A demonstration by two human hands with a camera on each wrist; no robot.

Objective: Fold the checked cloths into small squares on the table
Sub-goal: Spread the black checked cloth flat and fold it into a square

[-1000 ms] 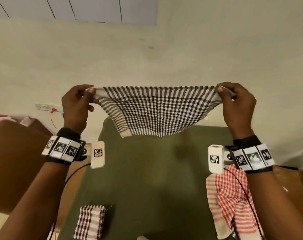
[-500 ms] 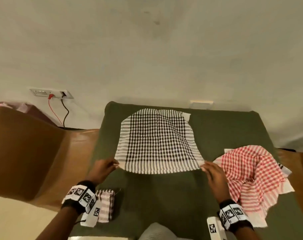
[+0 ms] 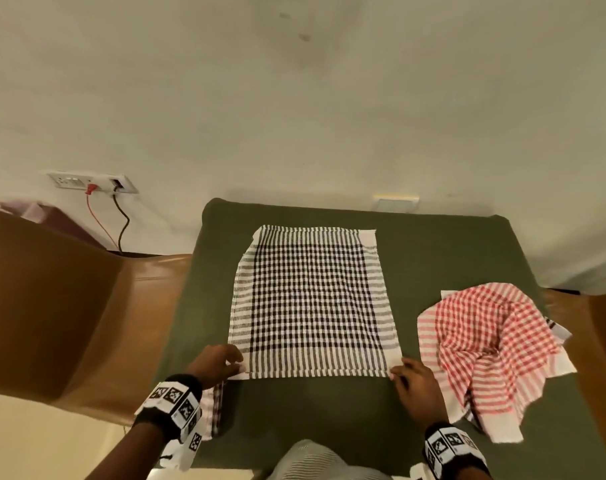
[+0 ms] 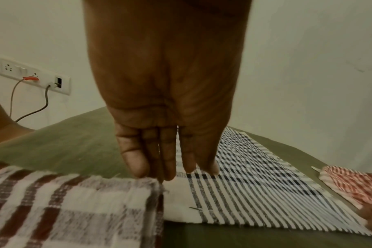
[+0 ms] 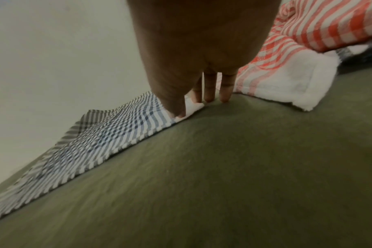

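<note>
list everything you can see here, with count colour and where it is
black checked cloth: 1, black and white, spread flat in the middle of the table
red checked cloth: 1, red and white, crumpled at the table's right side
folded cloth: 1, dark red and white check, folded at the table's near left edge
table: 1, olive green cover, against the wall
chair: 1, brown, left of the table
socket panel: 1, white, on the wall at left, with a red and a dark cable plugged in
wrist bands: 2, black with black and white markers, one on each wrist
left hand: fingers straight, at the black checked cloth's near left corner
right hand: fingers straight, at its near right corner
</note>
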